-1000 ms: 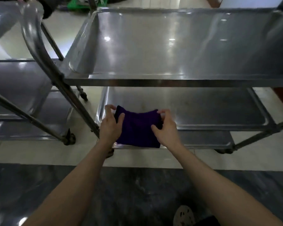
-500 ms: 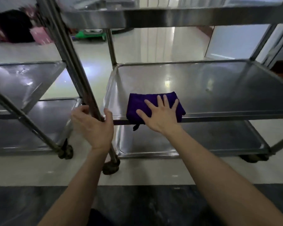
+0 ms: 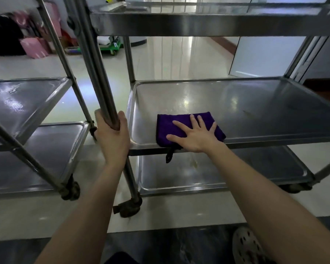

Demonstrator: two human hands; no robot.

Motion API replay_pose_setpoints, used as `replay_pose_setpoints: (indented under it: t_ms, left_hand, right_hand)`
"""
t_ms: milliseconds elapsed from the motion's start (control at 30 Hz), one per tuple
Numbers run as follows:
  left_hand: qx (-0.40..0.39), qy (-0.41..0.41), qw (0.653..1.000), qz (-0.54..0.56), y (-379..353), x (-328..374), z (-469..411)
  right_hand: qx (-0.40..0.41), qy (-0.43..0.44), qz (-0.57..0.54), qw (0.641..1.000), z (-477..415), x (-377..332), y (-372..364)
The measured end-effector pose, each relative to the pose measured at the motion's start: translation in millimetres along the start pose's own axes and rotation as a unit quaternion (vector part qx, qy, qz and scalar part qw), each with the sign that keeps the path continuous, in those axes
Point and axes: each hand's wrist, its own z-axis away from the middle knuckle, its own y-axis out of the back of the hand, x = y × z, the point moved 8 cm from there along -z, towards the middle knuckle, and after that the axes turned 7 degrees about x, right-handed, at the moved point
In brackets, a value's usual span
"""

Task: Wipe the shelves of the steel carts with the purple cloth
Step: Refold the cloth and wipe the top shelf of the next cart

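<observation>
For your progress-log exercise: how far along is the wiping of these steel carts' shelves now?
Done: nothing visibly. In hand: the right hand presses flat on the folded purple cloth at the front left of the right cart's steel middle shelf; the left hand has a grip on the steel upright post. Left: most of that shelf, the stained steel bottom shelf, and the neighbouring steel cart's shelves.

Purple cloth (image 3: 171, 128), silver steel cart (image 3: 255, 111), blurred bags (image 3: 34, 47) apparently pink.

Left hand (image 3: 112, 138): fingers curled round the cart post (image 3: 94, 73)
Right hand (image 3: 195, 135): flat, palm down, fingers spread, pressing the purple cloth (image 3: 165, 126)
Arms: left arm (image 3: 95, 197) and right arm (image 3: 255, 187) bare, stretched forward
</observation>
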Motion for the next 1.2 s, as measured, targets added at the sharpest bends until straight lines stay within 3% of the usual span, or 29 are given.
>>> replay_pose_setpoints:
  t_ms: [267,467,733,933,1200]
  left_hand:
    - [-0.015,-0.054,0.998,-0.035,-6,9,16]
    - [-0.012,-0.077,0.996,-0.039,-14,7,17]
    - [-0.012,-0.053,0.997,-0.049,-15,4,9]
    - [-0.02,-0.07,0.996,-0.043,-17,2,4]
    - [-0.017,-0.066,0.998,-0.011,-19,-7,3]
  right_hand:
    - [0.015,-0.032,0.026,0.999,-107,-8,13]
    - [0.03,0.035,0.038,0.998,-184,-97,11]
    - [0.022,0.119,0.023,0.992,-99,-121,-12]
    - [-0.013,0.115,-0.006,0.993,-29,-65,-13]
    - [0.0,-0.036,0.0,0.999,-58,56,12]
